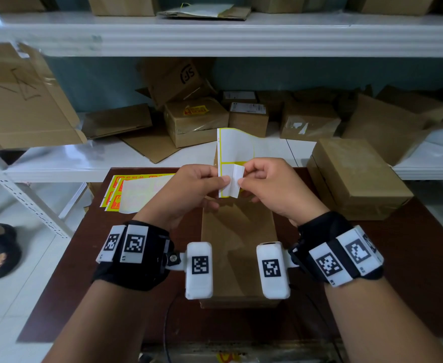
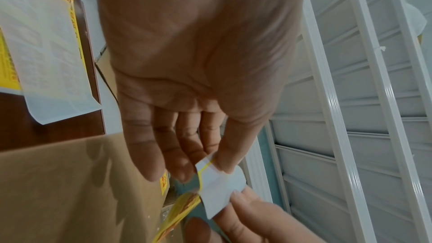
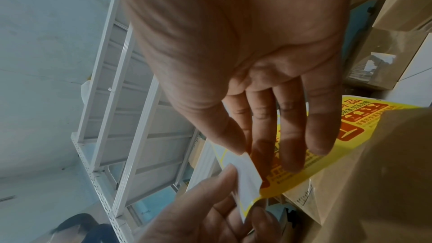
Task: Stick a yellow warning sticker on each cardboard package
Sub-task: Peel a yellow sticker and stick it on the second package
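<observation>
black wristbands (image 1: 136,258), white marker-coded camera blocks (image 1: 199,269)

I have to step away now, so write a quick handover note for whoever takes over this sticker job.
Left hand pinches the sticker sheet; right hand pinches a sticker partly peeled off it.
Both are above the bare box on the brown table.
Spare sheets lie at the table's left.
Done: one shelf box shows a yellow sticker.
Left: this box and the one beside it.

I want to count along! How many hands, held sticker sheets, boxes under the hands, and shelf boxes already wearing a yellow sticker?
Hands: 2, left hand and right hand
Held sticker sheet: 1
Box under the hands: 1
Stickered shelf box: 1
Total: 5
</observation>
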